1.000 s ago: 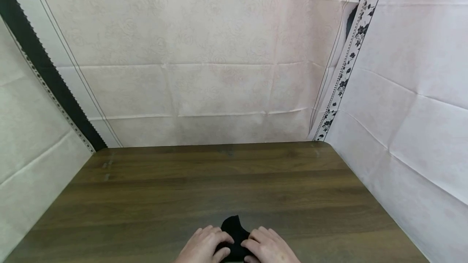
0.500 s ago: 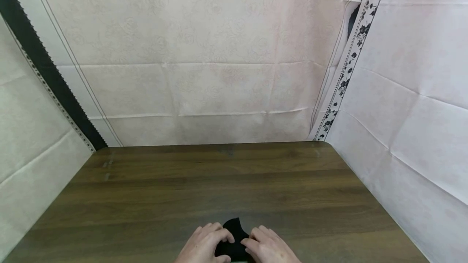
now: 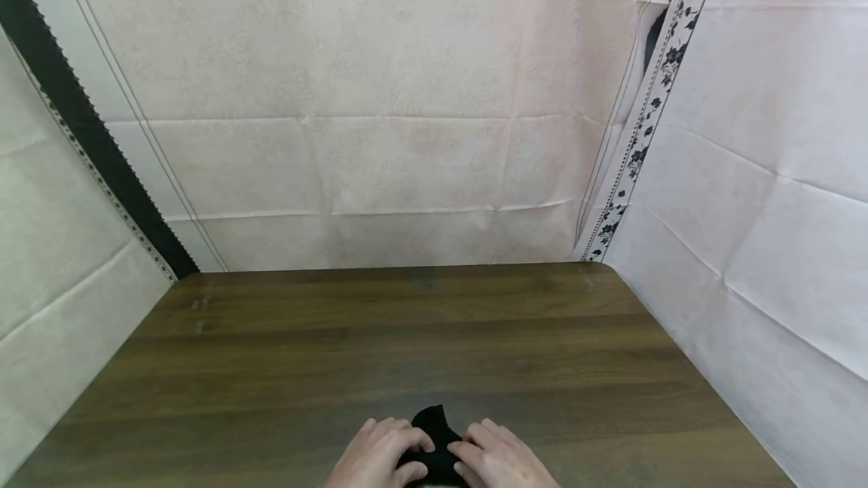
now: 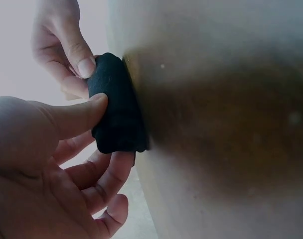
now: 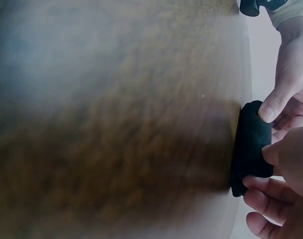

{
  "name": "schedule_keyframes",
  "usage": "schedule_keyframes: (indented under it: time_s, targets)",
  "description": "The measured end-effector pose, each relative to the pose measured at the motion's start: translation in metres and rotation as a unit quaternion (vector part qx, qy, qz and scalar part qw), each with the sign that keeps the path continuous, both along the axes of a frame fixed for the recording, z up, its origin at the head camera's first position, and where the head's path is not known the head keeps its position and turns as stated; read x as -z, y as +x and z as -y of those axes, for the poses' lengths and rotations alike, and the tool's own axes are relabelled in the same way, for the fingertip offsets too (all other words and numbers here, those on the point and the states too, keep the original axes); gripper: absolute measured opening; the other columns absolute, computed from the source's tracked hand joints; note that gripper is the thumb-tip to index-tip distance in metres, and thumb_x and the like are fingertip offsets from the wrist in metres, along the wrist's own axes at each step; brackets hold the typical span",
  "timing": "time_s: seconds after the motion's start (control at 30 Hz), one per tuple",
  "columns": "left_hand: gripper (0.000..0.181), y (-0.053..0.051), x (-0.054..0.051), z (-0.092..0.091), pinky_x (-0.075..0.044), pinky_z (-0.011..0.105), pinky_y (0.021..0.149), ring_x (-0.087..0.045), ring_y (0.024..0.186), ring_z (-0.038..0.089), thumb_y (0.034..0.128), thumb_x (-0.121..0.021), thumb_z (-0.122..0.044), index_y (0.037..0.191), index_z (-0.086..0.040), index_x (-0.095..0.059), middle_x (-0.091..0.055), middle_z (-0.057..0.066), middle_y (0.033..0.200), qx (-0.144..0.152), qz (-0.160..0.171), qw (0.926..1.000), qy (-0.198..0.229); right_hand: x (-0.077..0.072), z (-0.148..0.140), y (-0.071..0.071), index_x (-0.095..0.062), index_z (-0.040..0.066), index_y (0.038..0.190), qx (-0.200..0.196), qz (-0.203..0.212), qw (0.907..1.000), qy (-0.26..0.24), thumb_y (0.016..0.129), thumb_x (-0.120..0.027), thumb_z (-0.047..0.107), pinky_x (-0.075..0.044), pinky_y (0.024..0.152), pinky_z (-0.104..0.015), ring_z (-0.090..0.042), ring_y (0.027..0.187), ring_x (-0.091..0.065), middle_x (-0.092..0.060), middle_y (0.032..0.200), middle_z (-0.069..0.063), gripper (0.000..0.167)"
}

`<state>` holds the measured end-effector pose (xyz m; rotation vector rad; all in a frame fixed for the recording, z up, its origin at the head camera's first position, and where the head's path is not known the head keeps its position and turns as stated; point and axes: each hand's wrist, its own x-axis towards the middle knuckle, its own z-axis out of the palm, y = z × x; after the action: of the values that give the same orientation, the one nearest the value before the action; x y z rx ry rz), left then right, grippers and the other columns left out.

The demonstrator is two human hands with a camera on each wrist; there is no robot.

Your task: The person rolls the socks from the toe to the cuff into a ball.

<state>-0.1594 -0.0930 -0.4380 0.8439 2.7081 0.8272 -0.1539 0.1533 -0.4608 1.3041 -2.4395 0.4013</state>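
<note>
At the near edge of the flat brown wood-grain table (image 3: 420, 345), a soft black cloth roll (image 4: 116, 112) is pinched at its ends by the left hand (image 3: 381, 449) and right hand (image 3: 500, 458), seemingly for rolling or unrolling, so even pressure is called for next

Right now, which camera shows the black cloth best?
The left wrist view: the black cloth is large and mostly uncovered. The right wrist view has it farther off-centre; the head view shows it small, low, between left hand and right hand.
</note>
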Motion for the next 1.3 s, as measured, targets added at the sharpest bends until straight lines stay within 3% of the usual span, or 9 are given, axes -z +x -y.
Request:
schedule_keyframes:
  time_s: [0.27, 0.57, 0.8, 1.0, 1.13, 1.3]
  targets:
    - [0.013, -0.0016, 0.0, 0.0017, -0.043, 0.031, 0.072, -0.058, 0.085, 0.002, 0.0956, -0.07, -0.027, 0.108, -0.024, -0.074, -0.064, -0.019, 0.096, 0.008, 0.003, 1.0, -0.002, -0.0034, -0.0011, 0.0013, -0.071, 0.017, 0.109, -0.008, 0.008, 0.9993, -0.036, 0.096, -0.071, 0.029, -0.038, 0.067, -0.013, -0.002, 0.083, -0.047, -0.056, 0.099, 0.01, 0.018]
    - [0.013, -0.0021, -0.0001, 0.0007, -0.043, 0.031, 0.072, -0.058, 0.084, 0.001, 0.0974, -0.067, -0.026, 0.108, -0.024, -0.075, -0.063, -0.019, 0.095, 0.009, 0.018, 0.9998, 0.005, -0.0015, 0.0003, 0.0014, -0.072, 0.018, 0.105, -0.016, -0.003, 0.999, -0.043, 0.094, -0.073, 0.032, -0.034, 0.067, -0.011, -0.002, 0.081, -0.046, -0.055, 0.098, 0.01, 0.018]
    - [0.014, 0.0035, -0.0001, 0.0004, -0.041, 0.03, 0.07, -0.054, 0.085, 0.001, 0.0923, -0.075, -0.023, 0.106, -0.025, -0.073, -0.059, -0.02, 0.097, -0.008, -0.002, 0.9989, 0.046, -0.0023, 0.0006, 0.0004, -0.074, 0.016, 0.104, -0.015, -0.019, 0.9993, -0.029, 0.091, -0.077, 0.029, -0.034, 0.066, -0.011, -0.002, 0.08, -0.045, -0.055, 0.096, 0.009, 0.019]
    - [0.025, 0.0061, -0.0011, -0.0003, -0.044, 0.032, 0.074, -0.055, 0.09, 0.003, 0.0838, -0.083, -0.03, 0.106, -0.025, -0.072, -0.058, -0.019, 0.1, -0.007, -0.025, 0.9991, 0.035, -0.0028, 0.0012, -0.0009, -0.076, 0.015, 0.103, -0.004, -0.033, 0.9993, -0.017, 0.087, -0.08, 0.027, -0.035, 0.066, -0.01, -0.002, 0.081, -0.047, -0.055, 0.096, 0.008, 0.02]
    - [0.03, 0.0055, -0.0011, -0.0004, -0.044, 0.031, 0.073, -0.054, 0.089, 0.003, 0.081, -0.085, -0.031, 0.107, -0.025, -0.072, -0.058, -0.017, 0.099, -0.009, -0.023, 0.9993, 0.029, -0.0038, 0.0015, -0.0012, -0.076, 0.015, 0.103, 0.003, -0.034, 0.9994, -0.007, 0.089, -0.079, 0.026, -0.037, 0.066, -0.011, -0.003, 0.082, -0.048, -0.055, 0.096, 0.008, 0.018]
    - [0.03, 0.0039, -0.0005, -0.0001, -0.042, 0.029, 0.071, -0.053, 0.085, 0.001, 0.081, -0.085, -0.03, 0.107, -0.023, -0.073, -0.057, -0.017, 0.097, -0.009, 0.002, 0.9994, 0.035, -0.0044, 0.0023, -0.0006, -0.076, 0.016, 0.103, 0.009, -0.021, 0.9997, -0.004, 0.091, -0.077, 0.023, -0.038, 0.067, -0.012, -0.003, 0.083, -0.048, -0.054, 0.096, 0.009, 0.014]
